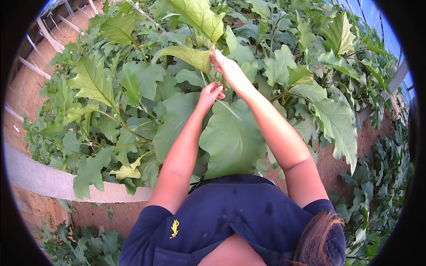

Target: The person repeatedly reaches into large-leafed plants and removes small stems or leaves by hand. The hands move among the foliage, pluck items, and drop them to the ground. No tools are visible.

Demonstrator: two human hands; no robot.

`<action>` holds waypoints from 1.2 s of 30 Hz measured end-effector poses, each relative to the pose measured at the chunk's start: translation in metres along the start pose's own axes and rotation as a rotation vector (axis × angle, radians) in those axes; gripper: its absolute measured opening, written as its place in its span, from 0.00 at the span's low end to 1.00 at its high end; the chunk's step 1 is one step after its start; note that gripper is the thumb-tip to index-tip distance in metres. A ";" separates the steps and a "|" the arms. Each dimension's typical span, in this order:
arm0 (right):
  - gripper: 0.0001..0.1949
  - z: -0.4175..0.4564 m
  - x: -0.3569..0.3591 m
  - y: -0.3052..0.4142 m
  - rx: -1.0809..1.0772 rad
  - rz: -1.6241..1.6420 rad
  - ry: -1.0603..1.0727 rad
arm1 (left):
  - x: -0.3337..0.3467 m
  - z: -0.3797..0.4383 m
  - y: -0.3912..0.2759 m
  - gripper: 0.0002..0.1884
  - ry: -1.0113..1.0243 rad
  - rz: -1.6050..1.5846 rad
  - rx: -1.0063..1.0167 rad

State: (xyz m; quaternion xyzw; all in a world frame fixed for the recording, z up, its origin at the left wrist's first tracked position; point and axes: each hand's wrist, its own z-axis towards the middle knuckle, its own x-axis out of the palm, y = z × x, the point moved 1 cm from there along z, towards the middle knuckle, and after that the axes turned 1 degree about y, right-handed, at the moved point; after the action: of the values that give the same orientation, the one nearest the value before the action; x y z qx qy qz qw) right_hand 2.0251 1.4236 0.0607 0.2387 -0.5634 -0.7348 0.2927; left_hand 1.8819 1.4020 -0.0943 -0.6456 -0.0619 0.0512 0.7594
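My left hand is closed with thumb and fingertips together on a strip of white twine, beside the upright stem of an eggplant plant. The twine's loose tail lies over a broad green leaf below. Higher up, my right hand has its fingers around the upper part of that stem, just under the pale young leaves. Part of its grip is hidden by the hand itself. More twine runs down from the upper left towards the plant's top.
Dense eggplant foliage surrounds both arms. A pale curved band crosses at lower left, over bare brown soil. White strings slant at upper left. More plants grow at lower right, and blue sheeting shows at upper right.
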 end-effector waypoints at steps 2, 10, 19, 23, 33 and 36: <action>0.44 -0.015 0.002 0.004 -0.053 0.158 -0.098 | 0.007 -0.009 -0.003 0.11 0.045 0.086 -0.025; 0.40 -0.118 0.017 -0.018 -0.453 -0.108 -0.264 | 0.007 -0.041 -0.015 0.24 0.237 -0.317 -0.179; 0.22 -0.205 -0.021 -0.052 -0.346 -0.147 -0.145 | -0.030 -0.036 -0.059 0.18 0.278 -0.190 -0.385; 0.17 -0.231 -0.031 -0.066 -0.238 -0.080 -0.191 | -0.051 -0.028 -0.048 0.15 0.233 -0.101 -0.305; 0.16 -0.281 -0.026 -0.081 -0.097 -0.138 -0.421 | -0.057 0.001 0.023 0.11 0.012 -0.360 -0.339; 0.16 -0.296 -0.021 -0.082 -0.068 -0.145 -0.496 | -0.049 0.003 0.022 0.10 0.010 -0.363 -0.382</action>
State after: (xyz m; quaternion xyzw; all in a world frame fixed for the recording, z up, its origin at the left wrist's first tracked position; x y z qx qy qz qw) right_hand 2.2279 1.2503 -0.0921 0.0809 -0.5742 -0.8085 0.1003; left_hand 1.8333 1.4008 -0.1170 -0.7559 -0.1817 -0.1019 0.6207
